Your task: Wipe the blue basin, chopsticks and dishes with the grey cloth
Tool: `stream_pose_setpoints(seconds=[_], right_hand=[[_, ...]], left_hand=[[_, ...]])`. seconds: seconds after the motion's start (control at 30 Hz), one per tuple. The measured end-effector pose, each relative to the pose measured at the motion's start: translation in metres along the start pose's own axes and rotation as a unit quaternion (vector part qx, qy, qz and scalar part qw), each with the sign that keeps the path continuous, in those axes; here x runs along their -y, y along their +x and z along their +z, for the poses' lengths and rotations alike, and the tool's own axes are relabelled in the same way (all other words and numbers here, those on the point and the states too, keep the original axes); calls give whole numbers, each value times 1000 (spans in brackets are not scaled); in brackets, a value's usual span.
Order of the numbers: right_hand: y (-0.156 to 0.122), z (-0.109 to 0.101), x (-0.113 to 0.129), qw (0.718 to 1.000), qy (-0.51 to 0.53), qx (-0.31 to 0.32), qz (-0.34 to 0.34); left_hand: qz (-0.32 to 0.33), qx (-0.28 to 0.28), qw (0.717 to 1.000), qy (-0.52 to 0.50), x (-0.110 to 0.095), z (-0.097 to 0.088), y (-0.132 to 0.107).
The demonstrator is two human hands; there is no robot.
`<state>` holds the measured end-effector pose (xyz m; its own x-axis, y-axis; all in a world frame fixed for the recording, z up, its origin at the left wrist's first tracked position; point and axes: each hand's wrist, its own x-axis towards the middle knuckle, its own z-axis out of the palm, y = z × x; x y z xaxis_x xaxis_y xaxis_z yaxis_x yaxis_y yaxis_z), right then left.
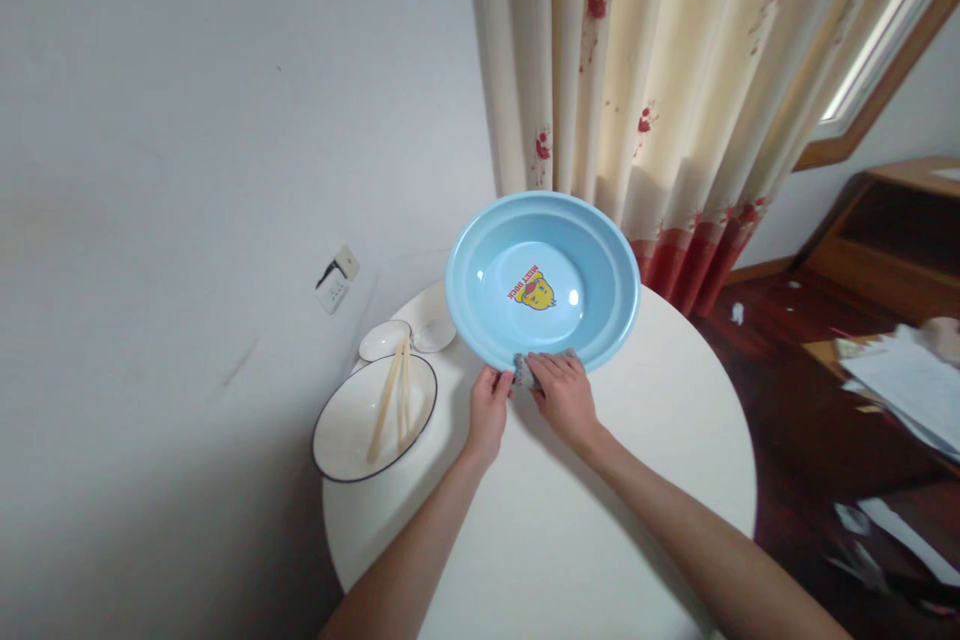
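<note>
A light blue plastic basin [480, 220] with a yellow duck printed on its bottom stands on a round white table [675, 440]. My left hand [489, 410] grips the near rim of the basin, thumb and fingers closed on it. Just to the right, my right hand [564, 398] presses a grey cloth [525, 372] over the same rim, its fingers wrapped round the cloth. Part of the cloth is hidden under that hand. Inside the basin I see only the print and light reflections.
Left of the basin, a large white bowl [345, 430] with a dark rim holds wooden chopsticks [386, 405]. Two small white dishes [384, 340] sit behind it by the wall. A curtain [660, 100] hangs behind the table. Papers [900, 385] lie at the right.
</note>
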<state>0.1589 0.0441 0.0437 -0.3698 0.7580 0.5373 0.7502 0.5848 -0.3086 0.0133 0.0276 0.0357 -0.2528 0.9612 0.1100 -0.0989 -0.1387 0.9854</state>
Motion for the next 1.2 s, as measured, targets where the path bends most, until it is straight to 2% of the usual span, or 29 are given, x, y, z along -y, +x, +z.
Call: stream_pose_setpoints(seconds=[0.33, 0.47, 0.63, 0.8, 1.07, 1.2], right_hand=[[0, -1, -6, 1000, 7, 3, -9], [0, 0, -5, 1000, 6, -6, -5], [1, 2, -3, 1000, 10, -17, 0], [-1, 3, -4, 1000, 12, -19, -5], [1, 1, -3, 1000, 18, -11, -1], [1, 1, -3, 1000, 15, -8, -1]], left_hand=[[33, -47, 998, 9, -7, -23, 17], [33, -45, 998, 20, -2, -19, 12], [16, 6, 1000, 20, 1, -3, -1], [5, 11, 1000, 10, 1, 4, -7], [25, 13, 999, 36, 2, -6, 3], [33, -16, 998, 48, -3, -19, 13]])
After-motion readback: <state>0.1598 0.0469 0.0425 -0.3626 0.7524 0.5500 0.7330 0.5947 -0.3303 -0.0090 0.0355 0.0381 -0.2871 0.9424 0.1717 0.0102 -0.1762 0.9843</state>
